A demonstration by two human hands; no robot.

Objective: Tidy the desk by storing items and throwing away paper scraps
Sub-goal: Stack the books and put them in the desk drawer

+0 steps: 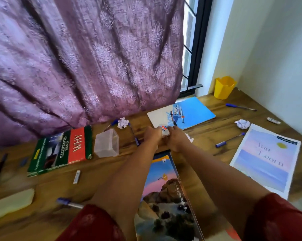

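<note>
My left hand [153, 136] and my right hand [175, 138] meet over the middle of the wooden desk [207, 136], and together they hold a small crumpled paper scrap [164, 130] with red and blue print. Another bit of white paper [189, 137] shows just right of my right hand. One crumpled white paper ball [122, 122] lies near the curtain, and a second ball [242, 123] lies at the right. A clear plastic box [107, 143] sits left of my hands. A yellow cup [224, 87] stands in the far right corner.
A green and red book [61, 150] lies at the left, a blue notebook [186, 112] behind my hands, a pastel notebook [267, 159] at the right, a landscape-cover notebook [166, 193] under my arms. Several blue pens [229, 140] and small erasers [76, 176] are scattered about. A purple curtain [85, 58] hangs behind.
</note>
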